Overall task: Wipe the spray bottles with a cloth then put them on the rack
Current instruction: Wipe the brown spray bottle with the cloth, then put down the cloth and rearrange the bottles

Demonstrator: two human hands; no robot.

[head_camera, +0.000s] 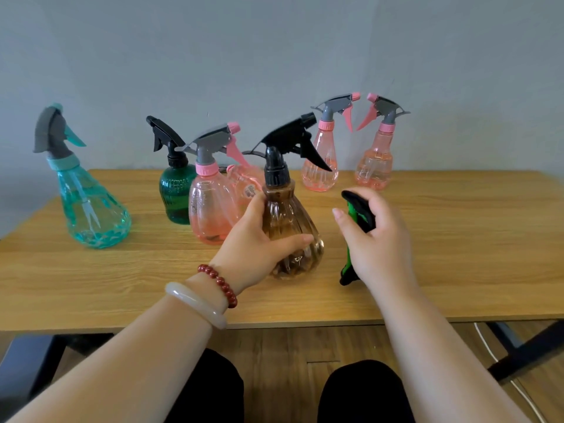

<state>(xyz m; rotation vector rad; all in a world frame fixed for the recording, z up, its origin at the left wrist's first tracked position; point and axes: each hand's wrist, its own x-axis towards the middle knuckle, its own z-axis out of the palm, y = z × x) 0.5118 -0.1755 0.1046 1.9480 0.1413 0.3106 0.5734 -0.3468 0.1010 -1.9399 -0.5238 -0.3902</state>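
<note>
Wood table: left hand grips amber bottle; right hand clutches green-black cloth; pink bottle label unreadable.

Seven spray bottles, one cloth, one table.

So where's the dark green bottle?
Head view: the dark green bottle stands left of centre, just behind a pink bottle, right of the teal bottle.
</note>
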